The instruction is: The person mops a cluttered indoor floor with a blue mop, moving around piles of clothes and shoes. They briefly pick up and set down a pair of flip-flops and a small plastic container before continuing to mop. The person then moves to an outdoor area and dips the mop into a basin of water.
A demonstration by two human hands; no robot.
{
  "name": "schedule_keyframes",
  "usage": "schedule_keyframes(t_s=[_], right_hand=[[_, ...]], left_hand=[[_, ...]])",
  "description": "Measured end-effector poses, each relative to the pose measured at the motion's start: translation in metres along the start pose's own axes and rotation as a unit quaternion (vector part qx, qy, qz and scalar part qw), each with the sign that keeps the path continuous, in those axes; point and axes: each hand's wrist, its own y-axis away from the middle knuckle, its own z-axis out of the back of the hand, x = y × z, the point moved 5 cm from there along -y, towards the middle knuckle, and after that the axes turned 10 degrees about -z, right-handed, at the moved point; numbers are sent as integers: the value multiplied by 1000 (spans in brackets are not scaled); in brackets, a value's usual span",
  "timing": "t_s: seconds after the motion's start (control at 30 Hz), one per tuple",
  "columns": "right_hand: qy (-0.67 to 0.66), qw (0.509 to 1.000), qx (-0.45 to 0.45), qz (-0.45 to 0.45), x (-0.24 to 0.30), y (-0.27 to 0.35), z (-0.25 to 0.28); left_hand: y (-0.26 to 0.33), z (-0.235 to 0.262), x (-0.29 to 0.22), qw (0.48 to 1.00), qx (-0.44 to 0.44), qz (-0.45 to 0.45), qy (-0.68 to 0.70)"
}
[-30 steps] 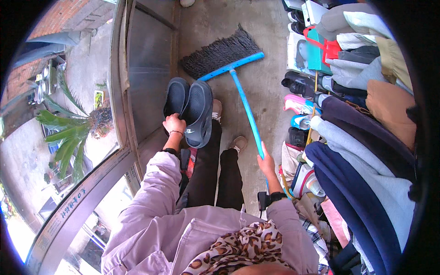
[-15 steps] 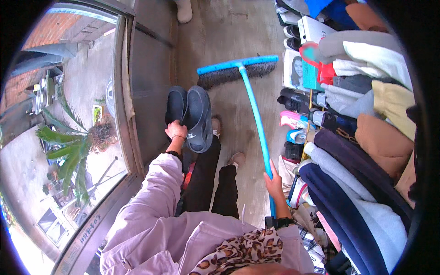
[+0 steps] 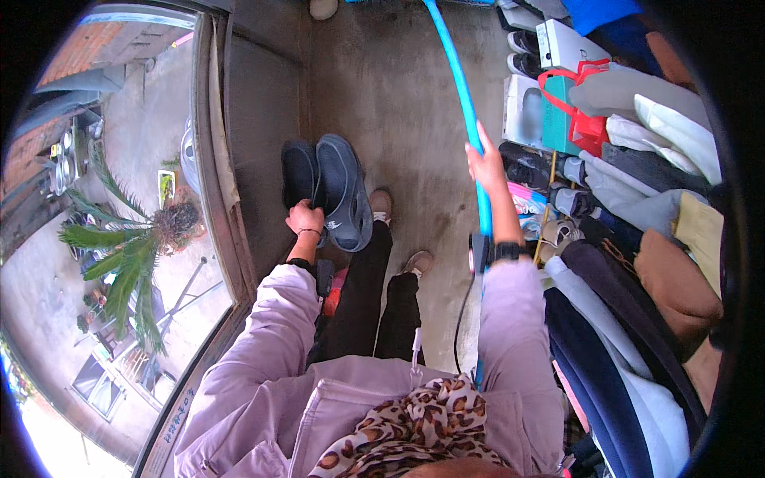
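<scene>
A pair of dark clogs (image 3: 335, 187) hangs from the left hand (image 3: 305, 217), gripped at the heels, just above the concrete floor (image 3: 406, 103) beside the glass wall (image 3: 143, 239). The right hand (image 3: 486, 163) is wrapped around a blue broom handle (image 3: 456, 72), next to shoes and folded clothes (image 3: 637, 183).

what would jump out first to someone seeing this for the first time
The bright blue broom handle stands out most, running up the middle-right of the concrete floor in the right hand. Next is the pair of dark clog shoes held in the left hand by the glass door. Folded clothes and shoes crowd the right edge.
</scene>
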Motion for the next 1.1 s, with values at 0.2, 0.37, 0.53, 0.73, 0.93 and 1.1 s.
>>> schedule_keyframes(t_s=[0.2, 0.37, 0.53, 0.73, 0.93, 1.1], right_hand=[[39, 995, 25, -92, -19, -81, -55], [122, 990, 14, -65, -61, -53, -68], [212, 977, 20, -30, -128, 13, -67], [248, 966, 69, -33, -209, 113, -74], [302, 949, 37, -78, -260, 211, -34], [280, 948, -23, -151, -287, 296, -5]], left_hand=[[12, -20, 15, 999, 15, 28, 15], [30, -30, 21, 999, 7, 26, 27], [51, -32, 19, 1000, 4, 18, 7], [78, -38, 22, 999, -17, 22, -20], [68, -41, 13, 999, 0, 22, -36], [22, -31, -10, 997, -20, -14, -70]])
